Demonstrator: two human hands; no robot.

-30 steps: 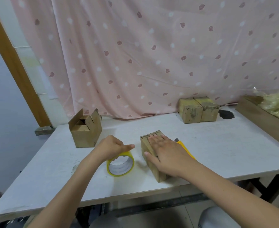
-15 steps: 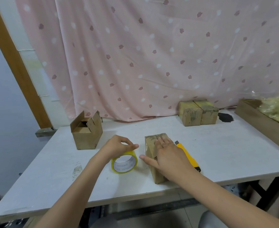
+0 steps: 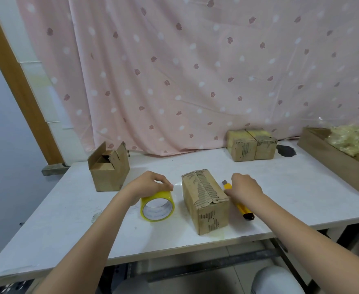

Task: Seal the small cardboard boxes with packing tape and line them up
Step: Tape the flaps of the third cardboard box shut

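Observation:
A closed cardboard box [image 3: 206,200] with torn top flaps stands near the front of the white table [image 3: 301,192]. My left hand [image 3: 146,185] grips the top of a yellow tape roll [image 3: 157,209] standing on edge just left of that box. My right hand [image 3: 245,187] is right of the box, fingers curled over the upper part of a yellow utility knife [image 3: 241,210] lying on the table. An open box [image 3: 108,168] with raised flaps stands at the back left. Two taped boxes [image 3: 251,145] stand side by side at the back right.
A pink patterned curtain [image 3: 195,71] hangs behind the table. A long wooden tray [image 3: 333,160] with crinkled yellowish filler runs along the right edge. A dark patch [image 3: 285,150] marks the tabletop beside the taped boxes.
My right hand has left the top of the middle box and moved right onto the utility knife. My left hand stays on the tape roll.

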